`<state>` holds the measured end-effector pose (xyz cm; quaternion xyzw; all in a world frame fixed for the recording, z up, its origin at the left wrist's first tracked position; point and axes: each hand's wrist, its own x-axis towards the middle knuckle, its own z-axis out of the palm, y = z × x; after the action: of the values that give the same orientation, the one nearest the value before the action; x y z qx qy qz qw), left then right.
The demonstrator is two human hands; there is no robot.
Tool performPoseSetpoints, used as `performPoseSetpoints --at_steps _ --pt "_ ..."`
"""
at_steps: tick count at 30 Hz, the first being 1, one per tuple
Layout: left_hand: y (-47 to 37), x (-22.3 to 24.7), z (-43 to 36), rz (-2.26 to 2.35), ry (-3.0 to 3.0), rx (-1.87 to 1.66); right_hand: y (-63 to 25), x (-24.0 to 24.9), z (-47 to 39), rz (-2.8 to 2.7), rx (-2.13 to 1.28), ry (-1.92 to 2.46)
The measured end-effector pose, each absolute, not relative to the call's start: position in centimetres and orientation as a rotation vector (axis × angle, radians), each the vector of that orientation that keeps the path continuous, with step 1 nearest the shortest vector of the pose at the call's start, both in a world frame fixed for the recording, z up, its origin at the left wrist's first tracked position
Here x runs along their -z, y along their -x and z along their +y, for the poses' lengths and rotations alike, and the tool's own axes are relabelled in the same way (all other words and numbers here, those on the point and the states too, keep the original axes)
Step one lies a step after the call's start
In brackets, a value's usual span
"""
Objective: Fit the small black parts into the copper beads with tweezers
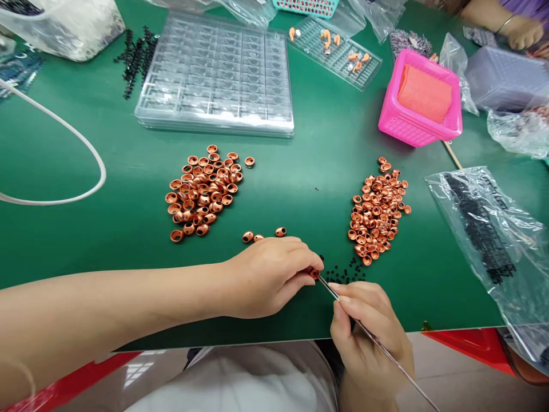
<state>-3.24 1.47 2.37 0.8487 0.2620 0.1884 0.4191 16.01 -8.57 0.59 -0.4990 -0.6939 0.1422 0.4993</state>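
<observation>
The left hand (268,278) pinches a copper bead (314,274), likely steadying it for the tool (331,292) gripped by the right hand (378,321). Black bits (345,273) lie near the bead, probably for reach.

In front of the clear tray stack (217,77), the left hand (270,277) pinches a copper-coloured cup (314,274); the right hand (377,329) holds a metal tool (398,366), its tip at that cup; heaped cups (205,191) lie before the stack, black strips (135,60) to its left, a pink basket (405,123) to its right.
</observation>
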Motion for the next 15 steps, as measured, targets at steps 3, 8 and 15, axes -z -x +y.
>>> performPoseSetpoints --at_steps 3,8,15 --pt "3.21 -2.31 1.47 0.65 -2.125 -0.483 -15.97 -0.54 -8.55 -1.67 -0.34 1.208" --pt "3.25 -1.81 1.38 0.642 -2.127 -0.499 -15.85 -0.48 -8.61 -1.647 -0.328 1.228" --pt "3.25 -1.41 1.34 0.635 -2.127 -0.524 -15.96 -0.41 -8.77 -1.629 -0.34 1.247"
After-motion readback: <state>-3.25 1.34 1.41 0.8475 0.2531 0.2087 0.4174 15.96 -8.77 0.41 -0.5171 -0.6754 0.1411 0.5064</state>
